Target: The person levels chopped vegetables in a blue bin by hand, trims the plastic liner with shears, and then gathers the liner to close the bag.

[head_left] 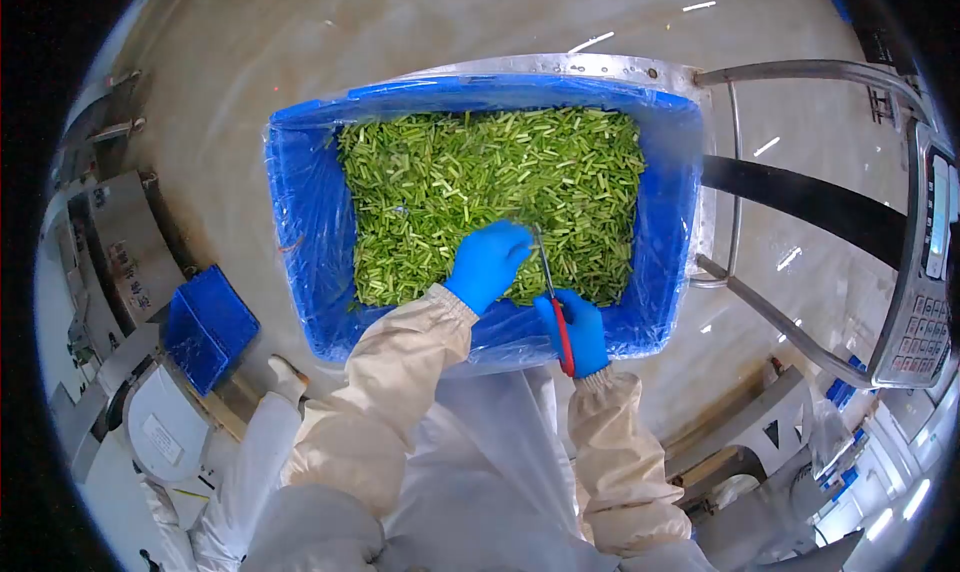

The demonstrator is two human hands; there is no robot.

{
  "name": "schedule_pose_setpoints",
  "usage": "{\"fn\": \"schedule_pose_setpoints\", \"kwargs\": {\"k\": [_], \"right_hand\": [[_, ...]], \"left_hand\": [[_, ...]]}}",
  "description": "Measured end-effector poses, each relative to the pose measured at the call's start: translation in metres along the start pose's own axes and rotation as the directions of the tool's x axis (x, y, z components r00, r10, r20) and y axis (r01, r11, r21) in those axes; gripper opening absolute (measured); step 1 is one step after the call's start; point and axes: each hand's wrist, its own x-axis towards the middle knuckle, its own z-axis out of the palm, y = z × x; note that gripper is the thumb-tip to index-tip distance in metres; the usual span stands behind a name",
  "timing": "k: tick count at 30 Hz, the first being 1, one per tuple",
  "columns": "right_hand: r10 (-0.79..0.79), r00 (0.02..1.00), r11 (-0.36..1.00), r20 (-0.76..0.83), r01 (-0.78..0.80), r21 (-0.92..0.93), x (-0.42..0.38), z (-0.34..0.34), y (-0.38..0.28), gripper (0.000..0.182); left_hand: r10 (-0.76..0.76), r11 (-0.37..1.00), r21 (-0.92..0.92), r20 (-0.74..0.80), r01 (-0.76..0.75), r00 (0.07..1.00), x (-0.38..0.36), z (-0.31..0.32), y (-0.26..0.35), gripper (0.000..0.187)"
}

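Note:
A blue crate (672,212) lined with clear plastic holds a thick layer of cut green stalk pieces (480,172). Over the crate's near part, my left hand (488,266), in a blue glove, has its fingers pressed together near the scissor tips; what they hold, if anything, is too small to make out. My right hand (580,332), also blue-gloved, is closed around the red handles of scissors (561,322). The metal blades point up and away, over the cut pieces, just right of my left hand.
A metal scale platform (706,202) lies under the crate, with a metal tube frame (810,69) and a display with keypad (915,342) on the right. A blue bin (208,327) stands at left. Another person's white-clad leg (262,437) shows at lower left.

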Motion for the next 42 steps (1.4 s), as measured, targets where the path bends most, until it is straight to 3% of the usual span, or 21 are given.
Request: {"fn": "schedule_pose_setpoints", "kwargs": {"k": [4, 6, 11, 14, 16, 19, 21, 22, 24, 25, 26, 27, 28, 29, 31, 33, 34, 36, 37, 42], "right_hand": [[-0.033, 0.996, 0.979, -0.084, 0.049, 0.197, -0.004, 0.000, 0.034, 0.025], [0.055, 0.993, 0.932, -0.107, -0.013, 0.363, -0.010, -0.011, 0.027, 0.017], [0.101, 0.987, 0.924, -0.123, -0.047, 0.379, -0.016, -0.027, 0.039, 0.014], [0.130, 0.983, 0.916, -0.131, -0.069, 0.395, -0.022, -0.035, 0.031, 0.013], [0.144, 0.980, 0.918, -0.138, -0.080, 0.389, -0.025, -0.036, 0.035, 0.013], [0.032, 0.966, 0.955, -0.257, 0.046, 0.292, -0.025, -0.034, 0.045, 0.013], [0.128, 0.978, 0.921, -0.167, -0.055, 0.385, -0.029, -0.038, 0.034, 0.014], [0.128, 0.978, 0.920, -0.165, -0.055, 0.388, -0.028, -0.039, 0.034, 0.014], [0.014, 0.970, 0.941, -0.242, 0.069, 0.331, -0.026, -0.038, 0.035, 0.017], [0.015, 0.971, 0.939, -0.238, 0.069, 0.338, -0.024, -0.040, 0.035, 0.017], [0.015, 0.977, 0.950, -0.213, 0.052, 0.306, -0.020, -0.042, 0.034, 0.020], [0.016, 0.982, 0.961, -0.188, 0.037, 0.274, -0.016, -0.042, 0.032, 0.024], [0.060, 0.984, 0.940, -0.169, 0.001, 0.341, -0.014, -0.041, 0.021, 0.025], [0.056, 0.985, 0.939, -0.166, 0.004, 0.344, -0.009, -0.039, 0.017, 0.025], [-0.123, 0.973, 0.971, -0.194, 0.158, 0.178, -0.002, -0.037, 0.012, 0.027], [-0.105, 0.981, 0.982, -0.164, 0.128, 0.137, 0.003, -0.036, 0.005, 0.029], [-0.080, 0.987, 0.991, -0.140, 0.094, 0.096, 0.006, -0.036, 0.003, 0.031], [-0.042, 0.995, 0.980, -0.094, 0.059, 0.188, 0.014, -0.033, 0.004, 0.032], [-0.012, 0.999, 0.959, -0.045, 0.025, 0.281, 0.018, -0.030, 0.006, 0.033], [-0.054, 0.998, 0.973, -0.023, 0.057, 0.221, 0.037, -0.016, 0.017, 0.035]], "left_hand": [[0.080, 0.978, 0.191, 0.013, -0.081, 0.997, 0.010, 0.006, -0.015, 0.013], [0.060, 0.953, 0.300, -0.070, -0.036, 0.996, 0.037, 0.011, -0.018, 0.015], [0.147, 0.966, 0.242, -0.231, -0.090, 0.962, 0.126, 0.045, -0.024, 0.019], [0.116, 0.959, 0.281, -0.291, -0.031, 0.950, 0.161, 0.059, -0.013, 0.016], [0.043, 0.899, 0.430, -0.276, 0.083, 0.960, 0.172, 0.065, -0.009, 0.013], [-0.031, 0.805, 0.571, -0.229, 0.160, 0.973, 0.180, 0.071, -0.012, 0.014], [0.014, 0.838, 0.528, -0.273, 0.138, 0.962, 0.174, 0.072, -0.021, 0.011], [0.037, 0.913, 0.397, -0.313, 0.095, 0.949, 0.173, 0.071, -0.026, 0.008], [0.122, 0.991, 0.091, -0.346, -0.096, 0.930, 0.168, 0.062, -0.039, 0.003], [0.122, 0.991, 0.099, -0.344, -0.094, 0.931, 0.160, 0.054, -0.039, 0.003], [-0.074, 0.955, -0.297, -0.204, 0.010, 0.976, 0.150, 0.044, -0.036, 0.003], [-0.204, 0.762, -0.627, 0.002, 0.160, 0.979, 0.140, 0.036, -0.030, 0.003], [-0.379, 0.473, -0.796, 0.203, 0.378, 0.903, 0.131, 0.026, -0.019, 0.004], [-0.381, 0.477, -0.794, 0.198, 0.376, 0.903, 0.126, 0.022, -0.023, 0.004], [-0.369, 0.596, -0.684, 0.233, 0.421, 0.900, 0.114, 0.016, -0.038, 0.007], [-0.390, 0.610, -0.656, 0.240, 0.444, 0.889, 0.106, 0.009, -0.040, 0.006], [-0.385, 0.550, -0.696, 0.279, 0.461, 0.880, 0.100, 0.005, -0.037, 0.006], [-0.399, 0.408, -0.758, 0.353, 0.508, 0.846, 0.090, 0.003, -0.032, 0.009], [-0.401, 0.406, -0.759, 0.353, 0.509, 0.846, 0.085, 0.001, -0.028, 0.009], [-0.297, 0.502, -0.712, 0.391, 0.491, 0.871, 0.062, -0.002, -0.018, 0.016]]}}
